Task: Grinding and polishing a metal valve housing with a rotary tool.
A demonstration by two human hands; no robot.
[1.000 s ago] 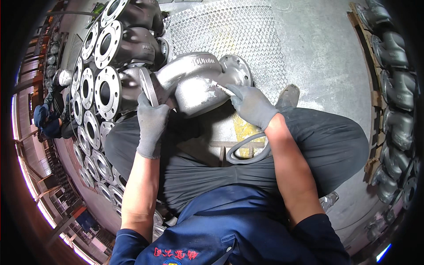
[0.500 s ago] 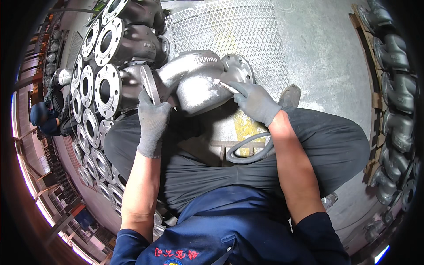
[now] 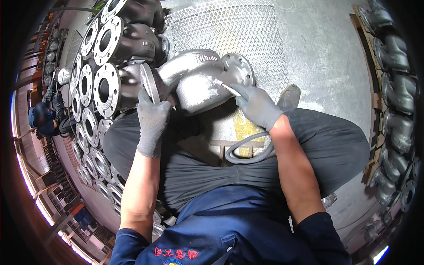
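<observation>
Gloves of grey fabric cover both hands. A silver cast valve body (image 3: 201, 81) lies on its side in front of the person's knees, and everything is placed around it. The left hand (image 3: 152, 119) closes its fingers on the round flange at the left end of the valve body — a firm grip on the rim. The right hand (image 3: 257, 106) is at the right side of the valve body, fingers closed around a thin tool (image 3: 226, 88), and the tool tip touches the metal surface. A grey hose (image 3: 247, 152) curves just below the valve body, from under the right hand. Left of the valve body stand rows of dark flanged valves (image 3: 104, 88). Behind it lies a metal mesh sheet (image 3: 229, 31).
</observation>
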